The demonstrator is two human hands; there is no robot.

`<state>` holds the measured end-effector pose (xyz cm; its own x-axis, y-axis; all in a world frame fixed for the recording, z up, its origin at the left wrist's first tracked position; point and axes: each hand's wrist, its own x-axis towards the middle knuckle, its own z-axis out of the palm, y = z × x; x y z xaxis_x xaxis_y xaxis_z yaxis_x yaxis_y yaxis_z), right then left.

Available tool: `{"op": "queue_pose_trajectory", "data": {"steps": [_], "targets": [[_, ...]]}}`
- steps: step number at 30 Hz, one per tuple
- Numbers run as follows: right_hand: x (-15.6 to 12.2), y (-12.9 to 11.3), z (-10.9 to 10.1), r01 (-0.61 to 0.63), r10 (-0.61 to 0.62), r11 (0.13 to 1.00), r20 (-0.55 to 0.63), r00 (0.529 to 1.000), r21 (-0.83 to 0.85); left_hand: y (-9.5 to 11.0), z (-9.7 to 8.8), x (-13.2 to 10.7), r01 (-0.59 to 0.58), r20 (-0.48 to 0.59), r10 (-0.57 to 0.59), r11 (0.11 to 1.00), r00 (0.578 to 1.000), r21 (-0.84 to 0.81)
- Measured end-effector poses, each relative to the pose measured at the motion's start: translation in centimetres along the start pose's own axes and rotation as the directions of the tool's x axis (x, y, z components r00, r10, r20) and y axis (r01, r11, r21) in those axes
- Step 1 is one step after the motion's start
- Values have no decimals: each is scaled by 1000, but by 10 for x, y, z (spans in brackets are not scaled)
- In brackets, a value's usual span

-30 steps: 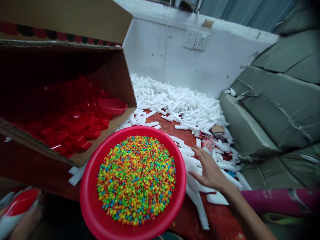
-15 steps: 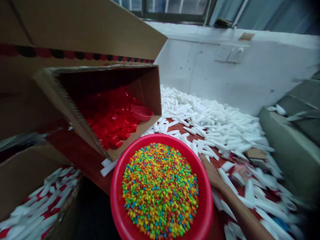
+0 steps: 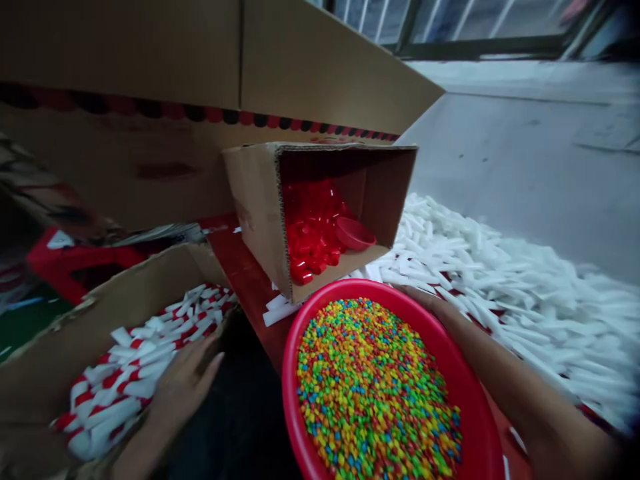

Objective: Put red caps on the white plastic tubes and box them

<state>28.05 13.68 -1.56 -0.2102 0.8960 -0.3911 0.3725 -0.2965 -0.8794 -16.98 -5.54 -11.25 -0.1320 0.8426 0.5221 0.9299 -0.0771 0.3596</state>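
Observation:
A red basin point(image 3: 295, 373) full of small multicoloured candy-like pieces point(image 3: 375, 387) stands close in front of me. My right hand point(image 3: 425, 300) is at the basin's far right rim, beside the white tubes point(image 3: 475, 267); its fingers are mostly hidden behind the rim. Low on the left, my left hand point(image 3: 185, 380) is open, thumb apart from the fingers, over the edge of a cardboard box point(image 3: 115, 307). Inside that box lie white tubes with red caps point(image 3: 130, 380). No held thing shows in the left hand.
A cardboard box on its side point(image 3: 257, 220) holds loose red caps point(image 3: 313, 227) and a small red bowl point(image 3: 355, 233). Behind it rises a large cardboard panel point(image 3: 320, 67). A white wall point(image 3: 525, 147) backs the tube pile. A red stool point(image 3: 75, 267) stands far left.
The view has turned left, so the boxes and basin appear further right. My left hand has come into view over the left box. The right hand has drawn nearer the basin's rim.

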Motion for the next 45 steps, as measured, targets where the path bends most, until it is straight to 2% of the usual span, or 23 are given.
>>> {"op": "queue_pose_trajectory", "data": {"steps": [3,5,9,11,13,16,19,21,24,25,26,30,33,35,36,38,39,42,45], "targets": [[20,-19,8,-24,32,998,123,992,-64,28,32,26,-92,93,91,996,991,-1],[32,-27,11,-59,76,995,228,971,-82,48,50,45,-115,173,108,993,979,27],[44,-33,12,14,40,984,299,953,-176,67,73,66,-135,270,112,988,956,69],[43,-35,10,112,-46,959,248,968,-260,67,78,67,-134,284,110,988,953,69],[40,-35,7,163,-128,930,125,984,-328,63,80,67,-136,302,111,989,947,63],[28,-34,1,143,-180,911,-62,982,-386,61,79,69,-145,325,127,989,937,33],[-2,-33,-2,129,-251,876,-211,945,-465,67,77,74,-122,354,104,992,929,27],[-29,-33,-2,137,-350,781,-244,905,-609,74,74,79,-72,415,45,996,909,50],[-72,-30,-1,121,-488,518,-176,855,-847,82,64,85,-21,502,-13,998,865,63],[-84,-27,0,110,-507,456,-156,848,-883,82,60,85,-14,511,-18,998,859,60],[-95,-24,0,103,-510,438,-153,846,-893,81,56,86,5,506,-36,998,862,63],[-114,-16,9,123,-470,530,-170,866,-839,70,46,81,267,421,-249,964,872,17],[-100,-31,26,163,-439,583,-140,888,-796,65,47,75,417,337,-334,883,880,-213],[-76,-52,41,158,-419,611,-147,896,-776,68,49,71,463,325,-362,824,874,-327],[-61,-64,48,136,-395,653,-182,900,-745,71,50,69,487,342,-375,801,861,-349],[-25,-89,57,44,-283,804,-317,905,-593,78,50,65,520,379,-387,772,841,-366],[-6,-101,58,-20,-167,902,-392,905,-430,81,49,62,524,387,-384,763,838,-377],[47,-128,56,-92,-16,961,-383,924,-261,83,44,55,520,389,-366,731,845,-441],[81,-139,55,-107,54,986,-359,932,-131,80,42,53,548,394,-390,690,832,-473]]}}
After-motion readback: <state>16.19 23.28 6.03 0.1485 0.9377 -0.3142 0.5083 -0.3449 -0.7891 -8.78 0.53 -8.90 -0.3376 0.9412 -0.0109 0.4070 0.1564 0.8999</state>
